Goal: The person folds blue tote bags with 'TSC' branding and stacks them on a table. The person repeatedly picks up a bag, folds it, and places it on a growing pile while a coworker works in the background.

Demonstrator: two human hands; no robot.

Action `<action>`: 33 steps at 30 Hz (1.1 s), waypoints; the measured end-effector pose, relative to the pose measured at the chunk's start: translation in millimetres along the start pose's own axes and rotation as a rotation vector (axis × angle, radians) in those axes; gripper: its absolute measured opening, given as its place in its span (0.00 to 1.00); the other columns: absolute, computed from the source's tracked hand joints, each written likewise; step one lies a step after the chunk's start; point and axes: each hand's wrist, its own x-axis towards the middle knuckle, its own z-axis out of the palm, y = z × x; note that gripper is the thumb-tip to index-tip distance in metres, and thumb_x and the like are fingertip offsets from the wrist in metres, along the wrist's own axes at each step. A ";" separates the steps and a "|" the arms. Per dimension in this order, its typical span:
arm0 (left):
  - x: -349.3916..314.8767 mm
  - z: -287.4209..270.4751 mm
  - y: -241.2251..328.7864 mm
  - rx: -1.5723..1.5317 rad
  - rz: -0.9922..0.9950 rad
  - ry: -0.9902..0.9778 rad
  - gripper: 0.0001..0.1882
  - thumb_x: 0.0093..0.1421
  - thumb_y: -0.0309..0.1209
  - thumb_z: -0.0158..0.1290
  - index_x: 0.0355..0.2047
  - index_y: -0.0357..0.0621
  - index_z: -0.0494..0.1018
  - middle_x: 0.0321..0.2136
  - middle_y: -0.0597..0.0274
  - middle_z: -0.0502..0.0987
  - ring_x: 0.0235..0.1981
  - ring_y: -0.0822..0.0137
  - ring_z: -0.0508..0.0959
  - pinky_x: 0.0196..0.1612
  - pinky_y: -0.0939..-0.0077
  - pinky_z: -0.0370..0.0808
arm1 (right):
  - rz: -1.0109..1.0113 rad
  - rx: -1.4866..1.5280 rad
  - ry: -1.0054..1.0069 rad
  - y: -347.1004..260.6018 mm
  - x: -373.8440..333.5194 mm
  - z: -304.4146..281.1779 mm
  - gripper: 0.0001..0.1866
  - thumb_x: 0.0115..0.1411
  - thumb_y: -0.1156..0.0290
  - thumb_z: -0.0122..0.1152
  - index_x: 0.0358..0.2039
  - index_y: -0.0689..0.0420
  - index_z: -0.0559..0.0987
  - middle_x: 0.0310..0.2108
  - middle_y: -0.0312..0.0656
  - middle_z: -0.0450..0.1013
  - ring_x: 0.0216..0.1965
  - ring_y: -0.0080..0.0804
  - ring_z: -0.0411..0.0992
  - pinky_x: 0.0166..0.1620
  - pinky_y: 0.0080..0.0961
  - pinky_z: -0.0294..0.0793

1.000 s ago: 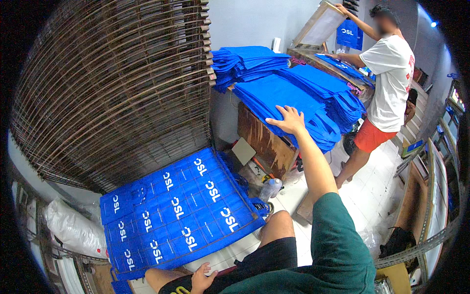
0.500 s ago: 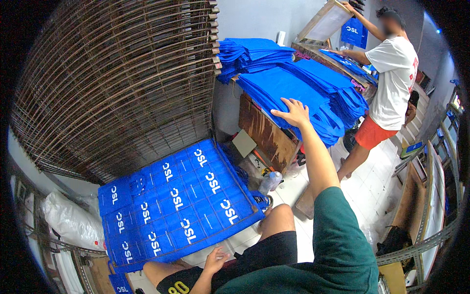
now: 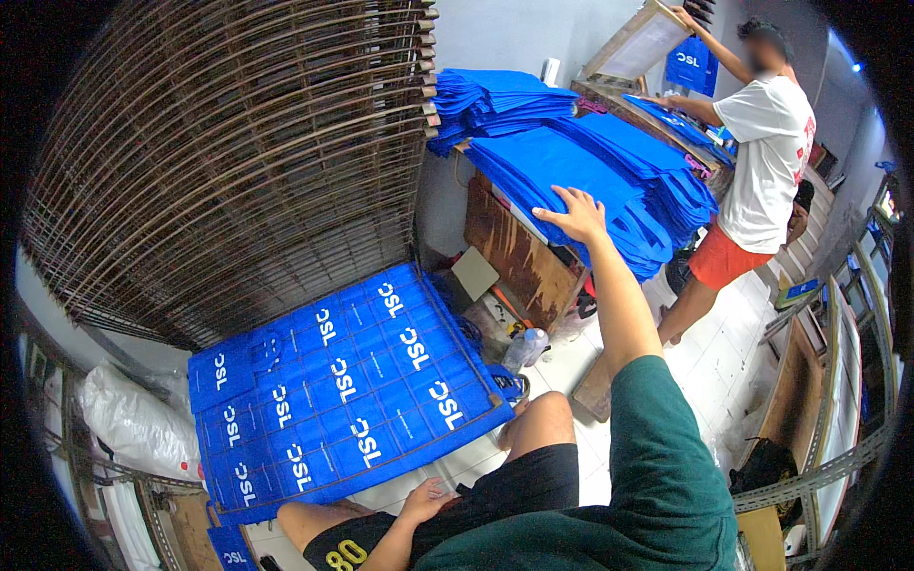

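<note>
My right arm stretches forward, and my right hand (image 3: 577,217) rests over the near edge of a pile of blue fabric bags (image 3: 557,171), fingers spread. Whether the palm presses on the top bag I cannot tell. My left hand (image 3: 427,499) lies near my lap, by the black shorts, its fingers loosely bent and apart with nothing seen in them. In front of my knees, printed blue bags (image 3: 314,381) with white lettering lie in rows on a wire drying rack, its thin bars crossing over them.
Raised rack layers (image 3: 228,162) tower at left. A co-worker in a white shirt (image 3: 766,133) holds up a framed printing screen (image 3: 638,43) at the far table. A plastic bottle (image 3: 526,350) stands by a wooden cabinet (image 3: 519,252). A clear plastic sack (image 3: 133,423) lies at left.
My view has shifted slightly. My right hand stays over the bag pile with fingers spread, and my left hand has moved slightly to the right near my lap.
</note>
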 end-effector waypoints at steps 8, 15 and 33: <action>11.2 6.5 -22.2 -0.046 0.007 0.010 0.37 0.47 0.49 0.60 0.52 0.42 0.62 0.38 0.50 0.74 0.39 0.60 0.76 0.42 0.70 0.72 | 0.003 -0.005 0.003 -3.0 0.4 -0.1 0.49 0.36 0.25 0.49 0.57 0.41 0.64 0.60 0.46 0.54 0.62 0.42 0.48 0.59 0.56 0.42; 2.0 2.5 -8.1 -0.025 0.021 0.016 0.37 0.47 0.50 0.59 0.52 0.43 0.62 0.38 0.49 0.74 0.39 0.60 0.76 0.42 0.70 0.72 | 0.009 -0.008 0.001 -2.8 -0.5 -0.8 0.49 0.36 0.26 0.50 0.57 0.41 0.64 0.59 0.45 0.55 0.62 0.42 0.49 0.59 0.56 0.43; 0.2 3.8 -6.5 0.017 0.001 0.007 0.35 0.48 0.49 0.58 0.52 0.44 0.62 0.38 0.52 0.74 0.40 0.60 0.75 0.44 0.71 0.71 | 0.003 -0.009 0.015 -0.6 1.8 3.4 0.48 0.38 0.28 0.51 0.57 0.42 0.64 0.60 0.46 0.55 0.62 0.42 0.48 0.59 0.56 0.42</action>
